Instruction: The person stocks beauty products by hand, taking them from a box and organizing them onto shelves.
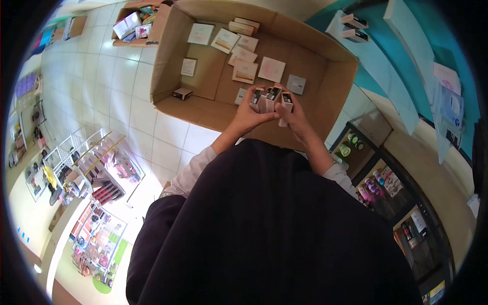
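My left hand (247,116) and my right hand (297,118) are together over the near side of a large open cardboard box (290,30). Between them they grip a few small, slim cartons (273,95), pale with dark ends, standing side by side. My fingers cover part of these cartons, so their print is not legible. Inside the cardboard box lie several flat white and cream cartons (245,71), a grey square carton (296,84) close to my right hand, and a small dark-topped carton (182,93) in the left corner.
On the right, wall shelves (396,66) carry two small cartons (355,35) and some packets (450,104). Below them stands a dark cabinet (373,157) with bottles and jars. A smaller filled box (134,43) is at upper left, and wire racks (81,145) with goods are at left.
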Demonstrator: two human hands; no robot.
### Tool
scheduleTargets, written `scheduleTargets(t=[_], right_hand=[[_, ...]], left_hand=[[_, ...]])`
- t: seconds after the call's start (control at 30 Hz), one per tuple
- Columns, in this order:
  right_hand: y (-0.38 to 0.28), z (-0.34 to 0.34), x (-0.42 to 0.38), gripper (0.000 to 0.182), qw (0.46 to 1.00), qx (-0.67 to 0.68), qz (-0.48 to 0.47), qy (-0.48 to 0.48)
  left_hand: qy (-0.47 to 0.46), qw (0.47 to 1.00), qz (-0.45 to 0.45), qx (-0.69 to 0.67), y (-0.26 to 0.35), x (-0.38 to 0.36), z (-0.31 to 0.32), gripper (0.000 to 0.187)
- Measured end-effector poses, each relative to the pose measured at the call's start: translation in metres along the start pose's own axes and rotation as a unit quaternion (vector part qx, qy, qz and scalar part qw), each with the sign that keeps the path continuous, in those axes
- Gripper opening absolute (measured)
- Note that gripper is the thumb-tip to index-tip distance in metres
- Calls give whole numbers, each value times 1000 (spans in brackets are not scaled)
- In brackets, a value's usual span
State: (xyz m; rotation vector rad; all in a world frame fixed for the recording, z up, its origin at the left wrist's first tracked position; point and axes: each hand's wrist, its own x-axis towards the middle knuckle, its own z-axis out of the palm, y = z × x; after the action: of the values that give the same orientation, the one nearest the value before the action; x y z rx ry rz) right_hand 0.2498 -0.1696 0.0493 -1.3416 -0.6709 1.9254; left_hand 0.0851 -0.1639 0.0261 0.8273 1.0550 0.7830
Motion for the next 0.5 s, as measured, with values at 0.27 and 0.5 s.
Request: scheduleTargets(t=[0.27, 0.5], right_hand=[[-1, -5, -2, 58, 984, 142, 49, -95], [11, -8, 18, 48, 985, 133, 86, -71]], left_hand=[[26, 993, -74, -84, 0, -11, -11, 74], [59, 986, -72, -135, -21, -6, -25, 67]])
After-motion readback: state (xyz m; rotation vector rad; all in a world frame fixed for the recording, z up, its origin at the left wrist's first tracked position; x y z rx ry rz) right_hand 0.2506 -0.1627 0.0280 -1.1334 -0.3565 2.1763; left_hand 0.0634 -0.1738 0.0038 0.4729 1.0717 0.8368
